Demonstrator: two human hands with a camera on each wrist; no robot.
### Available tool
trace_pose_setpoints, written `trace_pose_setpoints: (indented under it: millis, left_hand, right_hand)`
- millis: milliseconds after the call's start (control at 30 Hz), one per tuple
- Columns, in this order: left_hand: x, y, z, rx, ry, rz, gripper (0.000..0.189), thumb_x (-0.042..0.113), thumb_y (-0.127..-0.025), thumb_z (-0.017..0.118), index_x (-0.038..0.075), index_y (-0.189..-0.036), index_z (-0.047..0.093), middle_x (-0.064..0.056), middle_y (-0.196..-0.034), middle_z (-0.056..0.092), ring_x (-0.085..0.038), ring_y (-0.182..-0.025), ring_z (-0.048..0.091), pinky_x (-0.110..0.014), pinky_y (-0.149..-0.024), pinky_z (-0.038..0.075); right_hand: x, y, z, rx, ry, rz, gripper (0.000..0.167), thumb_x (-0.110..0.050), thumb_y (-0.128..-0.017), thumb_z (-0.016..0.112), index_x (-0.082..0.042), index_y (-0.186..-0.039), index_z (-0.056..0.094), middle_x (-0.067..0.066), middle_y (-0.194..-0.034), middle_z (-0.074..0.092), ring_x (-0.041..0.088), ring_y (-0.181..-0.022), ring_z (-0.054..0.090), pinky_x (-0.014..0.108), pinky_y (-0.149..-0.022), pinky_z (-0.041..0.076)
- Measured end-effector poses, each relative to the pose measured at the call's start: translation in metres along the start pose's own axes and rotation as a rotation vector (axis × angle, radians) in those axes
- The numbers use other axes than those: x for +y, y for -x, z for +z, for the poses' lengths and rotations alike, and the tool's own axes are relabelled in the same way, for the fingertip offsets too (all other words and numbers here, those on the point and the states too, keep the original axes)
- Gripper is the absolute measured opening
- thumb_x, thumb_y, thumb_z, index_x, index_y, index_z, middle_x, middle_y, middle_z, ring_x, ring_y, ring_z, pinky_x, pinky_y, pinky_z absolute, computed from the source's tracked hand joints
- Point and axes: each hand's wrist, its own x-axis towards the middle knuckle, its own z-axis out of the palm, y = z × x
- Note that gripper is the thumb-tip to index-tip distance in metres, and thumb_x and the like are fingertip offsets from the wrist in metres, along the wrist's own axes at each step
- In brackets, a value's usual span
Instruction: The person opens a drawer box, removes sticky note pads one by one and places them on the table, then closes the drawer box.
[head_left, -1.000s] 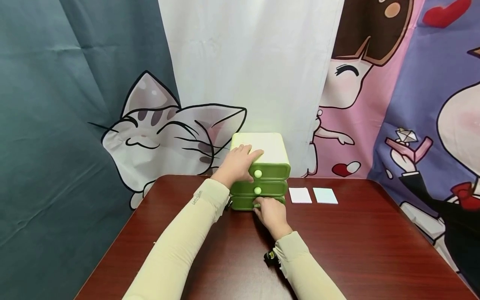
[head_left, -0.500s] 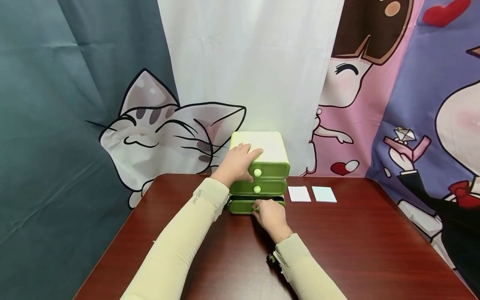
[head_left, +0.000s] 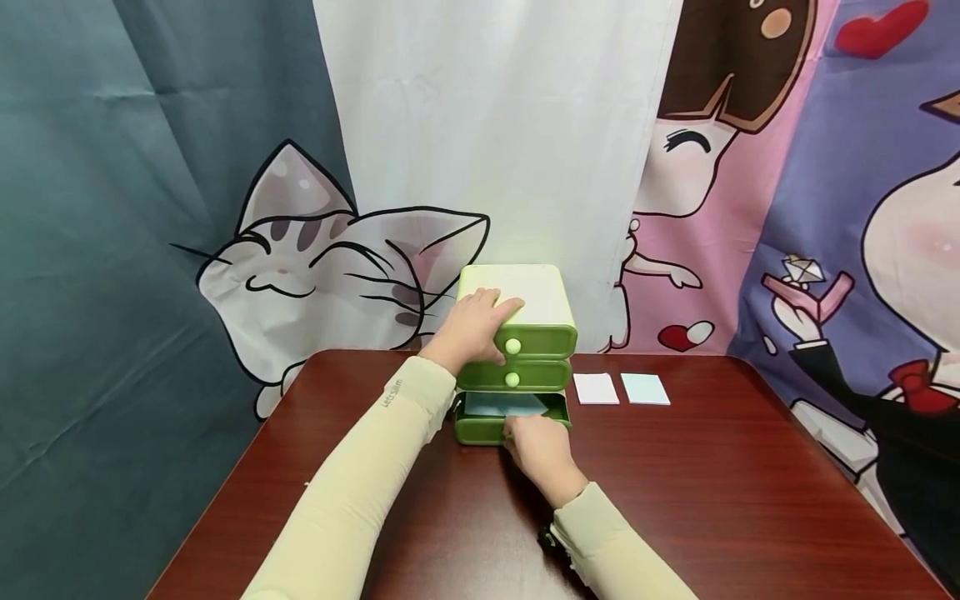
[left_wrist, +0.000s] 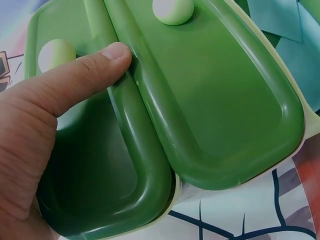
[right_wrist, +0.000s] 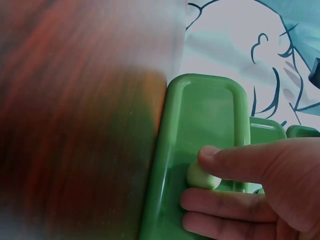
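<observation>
Pale green, the knob (right_wrist: 202, 178) of the bottom drawer (head_left: 478, 432) was pinched in the right grip (head_left: 543, 452), the drawer jutting from the cabinet (head_left: 528, 293) with bluish paper (head_left: 498, 405) inside. The left grip (head_left: 474, 328) rested, spread rather than clenched, over the cabinet's top left edge. To the cabinet's right, a white note (head_left: 596, 389) and a pale blue note (head_left: 645, 389) lay on the surface (head_left: 720, 483).

I see red-brown wood-grain table (head_left: 450, 533). Green drawer unit (head_left: 546, 377) stands near far edge. To right I make out white paper (head_left: 596, 389), pale-blue paper (head_left: 645, 389) beside it.
</observation>
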Motion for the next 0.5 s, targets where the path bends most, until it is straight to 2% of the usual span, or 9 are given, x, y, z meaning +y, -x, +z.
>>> trace_pose_setpoints:
  millis: [133,500]
  left_hand:
    - [-0.001,0.000,0.001,0.000,0.002,-0.001,0.102,0.044,-0.067,0.094,0.028,-0.153,0.041,-0.016,-0.142,0.048,-0.036,-0.131,0.048,-0.048,-0.106,0.042]
    - [-0.001,0.000,0.001,-0.006,0.022,-0.010,0.103,0.043,-0.066,0.094,0.029,-0.153,0.040,-0.018,-0.146,0.046,-0.039,-0.135,0.045,-0.049,-0.109,0.040]
  right_hand:
    - [-0.003,0.003,-0.004,-0.005,0.013,-0.001,0.026,-0.022,-0.069,0.089,-0.028,-0.065,0.065,-0.006,-0.058,0.061,0.021,-0.054,0.063,0.039,-0.043,0.047]
    - [-0.011,0.010,-0.021,-0.128,-0.011,0.012,0.021,-0.021,-0.072,0.088,-0.027,-0.069,0.067,-0.007,-0.064,0.065,0.019,-0.059,0.065,0.040,-0.047,0.050]
